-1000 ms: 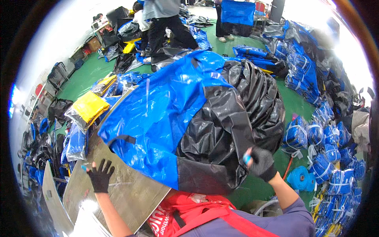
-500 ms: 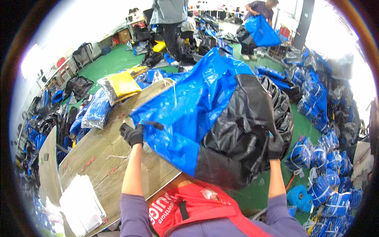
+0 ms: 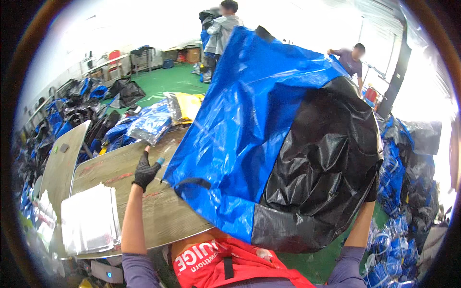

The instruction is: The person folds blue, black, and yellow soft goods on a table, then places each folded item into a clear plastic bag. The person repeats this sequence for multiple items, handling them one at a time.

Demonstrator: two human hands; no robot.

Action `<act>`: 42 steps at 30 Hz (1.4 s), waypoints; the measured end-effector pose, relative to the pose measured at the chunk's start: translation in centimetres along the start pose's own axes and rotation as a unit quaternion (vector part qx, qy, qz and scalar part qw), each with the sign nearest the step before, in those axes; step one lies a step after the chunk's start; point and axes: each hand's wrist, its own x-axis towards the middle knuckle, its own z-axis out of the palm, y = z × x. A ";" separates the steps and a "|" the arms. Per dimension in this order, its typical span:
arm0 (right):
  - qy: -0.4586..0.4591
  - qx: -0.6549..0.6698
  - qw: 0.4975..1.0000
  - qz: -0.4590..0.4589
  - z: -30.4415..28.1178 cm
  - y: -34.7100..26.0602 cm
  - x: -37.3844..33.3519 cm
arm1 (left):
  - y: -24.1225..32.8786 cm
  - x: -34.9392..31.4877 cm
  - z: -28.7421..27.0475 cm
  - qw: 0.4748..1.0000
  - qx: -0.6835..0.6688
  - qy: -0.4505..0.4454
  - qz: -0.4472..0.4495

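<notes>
A large blue-and-black bag of shiny woven plastic (image 3: 240, 125) is spread up in front of me, tilted, above the right part of the wooden table (image 3: 120, 192). A short black strap (image 3: 193, 183) is sewn near its lower left corner. My left hand (image 3: 146, 172), in a black glove with a blue thumb tip, is open just left of that corner, fingers apart, not touching it. At the bag's right edge my right hand (image 3: 371, 191) holds it up; the black cloth hides its fingers.
White sheets (image 3: 91, 218) lie stacked at the table's near left. Plastic-wrapped blue packs (image 3: 151, 120) and a yellow pack (image 3: 185, 106) lie at its far edge. Tied blue bundles (image 3: 391, 245) line the right. One person (image 3: 224, 33) stands beyond, another (image 3: 352, 61) at the far right.
The bag has risen and swung up, blocking more of the room. My left hand has come off its corner and opened. My right hand has moved right, behind the black cloth. The view has tilted up.
</notes>
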 end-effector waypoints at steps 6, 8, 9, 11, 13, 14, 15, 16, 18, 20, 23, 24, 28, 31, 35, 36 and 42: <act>-0.042 0.105 0.988 0.109 3.6 10.2 4.1 | -4.7 -1.6 -4.2 0.950 -0.049 -0.251 -0.180; -0.102 0.136 0.973 0.157 6.1 13.2 3.9 | -5.8 -5.2 -4.1 0.892 -0.160 -0.284 -0.313; -0.142 0.145 0.963 0.180 7.6 14.5 3.7 | -6.2 -7.2 -4.1 0.904 -0.062 -0.301 -0.297; -0.209 0.086 0.943 0.245 11.0 16.5 3.3 | -6.6 -10.9 -3.9 0.923 0.194 -0.182 -0.279; -0.372 -0.231 0.885 0.160 14.9 18.0 3.3 | -7.1 -13.5 -3.7 0.893 0.368 -0.051 -0.253; -0.449 -0.341 0.812 0.147 16.9 18.6 3.3 | -7.4 -14.3 -3.7 0.895 0.370 -0.037 -0.246; -0.438 -0.541 0.716 0.045 18.9 19.1 3.2 | -7.9 -14.7 -4.1 0.884 0.384 -0.043 -0.263; -0.438 -0.528 0.724 0.072 20.9 19.6 3.0 | -8.3 -14.7 -4.3 0.885 0.371 -0.076 -0.269; -0.321 -0.399 0.841 0.173 24.5 20.6 2.1 | -9.3 -14.1 -5.4 0.900 0.268 -0.110 -0.327; -0.360 -0.491 0.792 0.047 27.3 21.7 0.5 | -9.9 -13.5 -6.4 0.886 0.234 -0.131 -0.378; -0.296 -0.618 0.728 0.033 29.9 23.6 -2.4 | -9.8 -13.6 -7.2 0.915 0.121 -0.118 -0.366; -0.279 -0.635 0.719 0.041 30.3 24.2 -3.2 | -9.5 -13.9 -7.2 0.929 0.185 -0.072 -0.313; -0.281 -0.615 0.730 -0.098 30.9 26.3 -4.0 | -9.4 -15.2 -6.8 0.889 0.272 -0.143 -0.340; -0.205 -0.586 0.777 -0.103 30.3 27.9 -2.5 | -10.5 -16.4 -6.9 0.876 -0.043 -0.146 -0.457; -0.257 -0.568 0.778 -0.077 28.4 29.9 1.8 | -10.8 -19.2 -8.7 0.956 0.173 -0.204 -0.123; -0.269 -0.560 0.778 -0.093 27.7 30.2 3.4 | -10.3 -20.0 -9.2 0.966 0.154 -0.183 -0.099; -0.361 -0.616 0.700 0.021 25.6 29.8 9.1 | -6.1 -24.1 -10.7 0.936 0.044 0.023 -0.349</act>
